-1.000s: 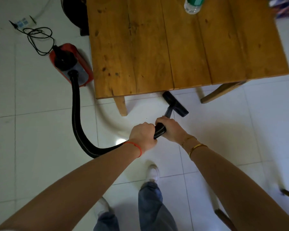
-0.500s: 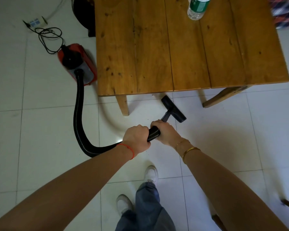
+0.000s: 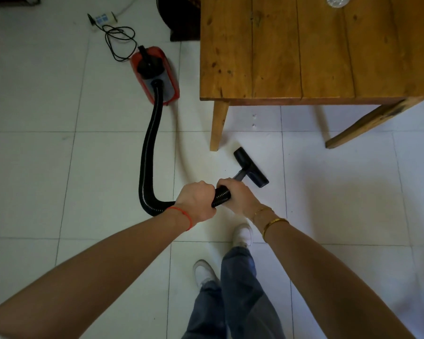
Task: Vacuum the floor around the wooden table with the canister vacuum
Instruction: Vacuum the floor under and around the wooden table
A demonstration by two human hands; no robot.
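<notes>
In the head view, the left hand (image 3: pixel 197 200) and right hand (image 3: pixel 238 195) both grip the black hose (image 3: pixel 150 148). The floor nozzle (image 3: pixel 251 167) has come back from under the wooden table (image 3: pixel 304 50) (near its leg (image 3: pixel 218 124)), so that strip seems finished.

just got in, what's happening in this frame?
A person is vacuuming white floor tiles beside the wooden table. Both hands, left and right, grip the ribbed black hose, which runs back to the red canister vacuum. The black floor nozzle sits near the table's front leg.
</notes>
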